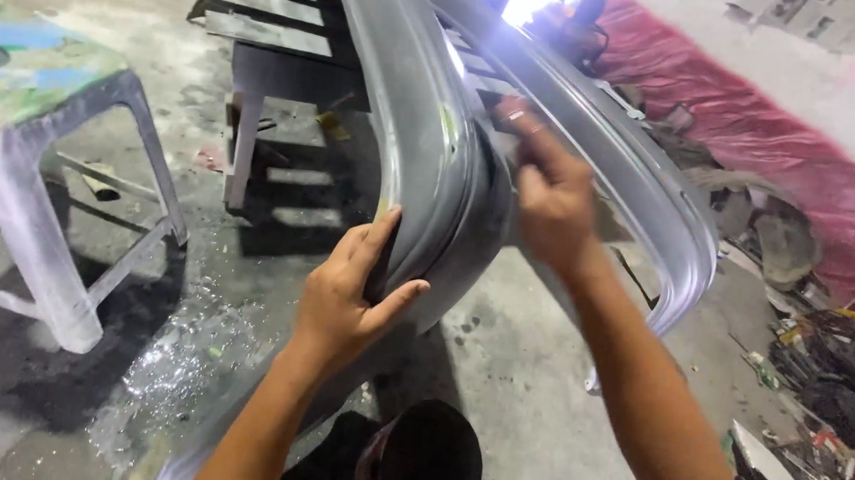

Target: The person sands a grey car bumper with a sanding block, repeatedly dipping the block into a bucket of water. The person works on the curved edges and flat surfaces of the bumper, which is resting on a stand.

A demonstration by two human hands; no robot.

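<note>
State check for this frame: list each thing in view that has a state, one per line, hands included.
Left hand: gripping the lower edge of the grey panel.
Right hand: pressing a small dark pad against the panel's inner face.
Grey curved panel: held up on edge, dull and sanded, not lying flat.
Plastic stool: upright, paint-spattered.
Dark bench: upright behind the panel.
Floor: wet patch near the stool.

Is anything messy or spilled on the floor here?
Yes. A wet, shiny patch spreads over the concrete beside the plastic stool, and scraps lie heaped along the right. The hands hold a grey car panel.
</note>
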